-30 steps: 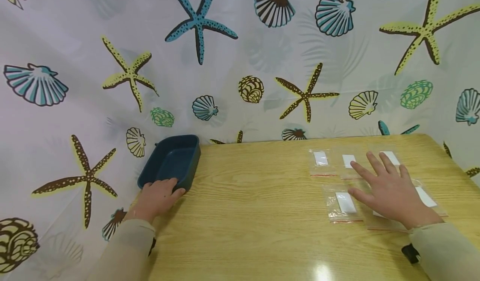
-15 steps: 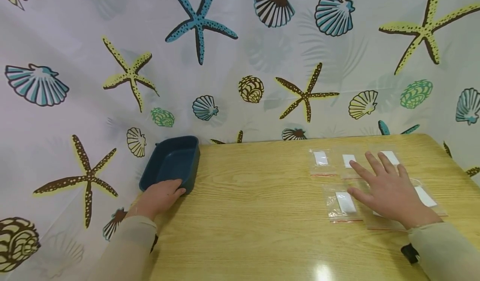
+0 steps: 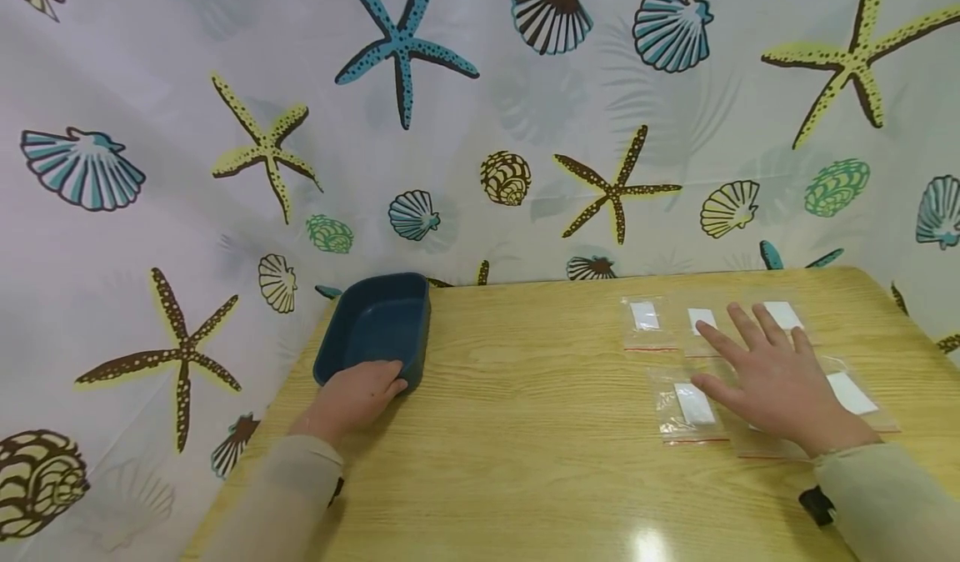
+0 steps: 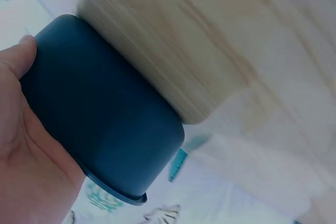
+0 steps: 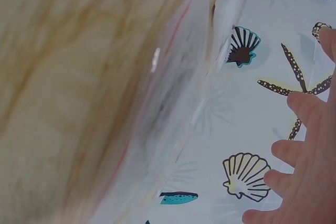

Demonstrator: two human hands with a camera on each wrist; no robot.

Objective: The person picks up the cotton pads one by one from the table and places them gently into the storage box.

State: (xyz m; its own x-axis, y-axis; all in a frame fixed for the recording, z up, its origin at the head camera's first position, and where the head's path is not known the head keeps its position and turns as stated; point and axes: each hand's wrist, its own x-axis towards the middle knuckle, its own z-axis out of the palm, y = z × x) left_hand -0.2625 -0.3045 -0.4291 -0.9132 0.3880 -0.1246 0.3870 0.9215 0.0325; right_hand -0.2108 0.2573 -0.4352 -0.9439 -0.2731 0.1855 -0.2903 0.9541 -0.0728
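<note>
A dark blue plastic bin (image 3: pixel 422 349) stands at the table's left side near the curtain. My left hand (image 3: pixel 358 397) grips its near wall. In the left wrist view the thumb (image 4: pixel 23 53) lies against the bin's outer side (image 4: pixel 105 103), and the other fingers are hidden. At the right, my right hand (image 3: pixel 780 387) is spread with fingers apart above several clear zip bags, each with a white piece inside. One bag (image 3: pixel 694 405) shows left of the hand, another (image 3: pixel 645 318) farther back; the hand partly covers others. The right wrist view shows its spread fingers (image 5: pixel 289 150).
The wooden table (image 3: pixel 525 429) fills the lower middle, with wood showing between bin and bags. A white curtain (image 3: pixel 457 120) printed with starfish and shells hangs along the back and both sides, close to the table edges.
My left hand has moved to the right with the bin, which now stands farther from the left curtain. The right hand stays over the bags, almost unmoved.
</note>
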